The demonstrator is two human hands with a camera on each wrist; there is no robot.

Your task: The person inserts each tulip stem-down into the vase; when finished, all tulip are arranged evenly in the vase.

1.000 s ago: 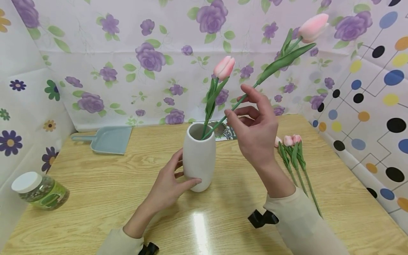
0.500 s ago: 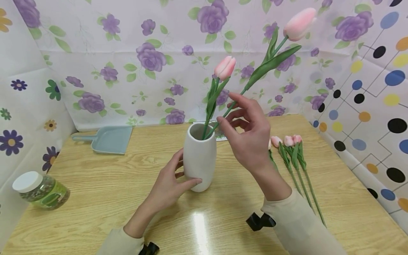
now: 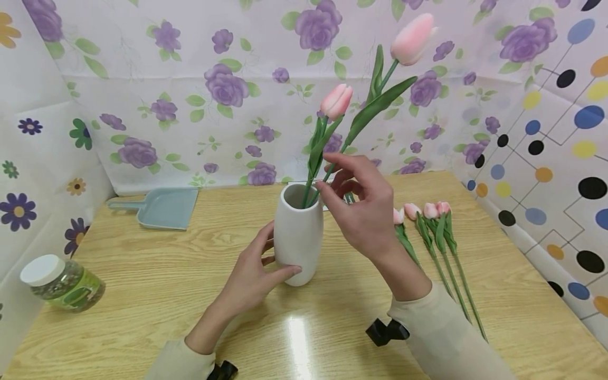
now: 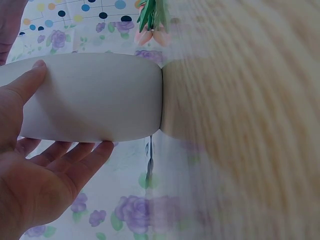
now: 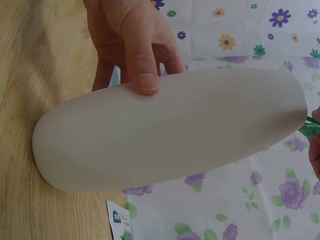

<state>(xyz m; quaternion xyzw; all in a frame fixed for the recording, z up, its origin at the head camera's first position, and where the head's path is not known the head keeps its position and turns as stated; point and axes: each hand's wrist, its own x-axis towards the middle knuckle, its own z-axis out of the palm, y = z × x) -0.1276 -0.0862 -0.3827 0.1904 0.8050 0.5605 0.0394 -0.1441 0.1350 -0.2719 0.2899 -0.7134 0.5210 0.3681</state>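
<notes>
Floral cloth [image 3: 182, 63] backs your table [image 3: 157, 264]; your left hand [image 3: 254, 272] grips the white vase [image 3: 298, 237], your right hand [image 3: 363, 206] pinches 1 tulip [image 3: 375, 107], stem end inside.

Through my feed I see a pale wood-grain worktop [image 3: 157, 279] with a bright streak of reflected light [image 3: 298, 343]. Behind it hangs a creased white backdrop [image 3: 190, 53] of purple roses; a daisy-print left wall [image 3: 47, 169] and a right wall [image 3: 541, 153] of coloured, line-linked dots flank it.
</notes>
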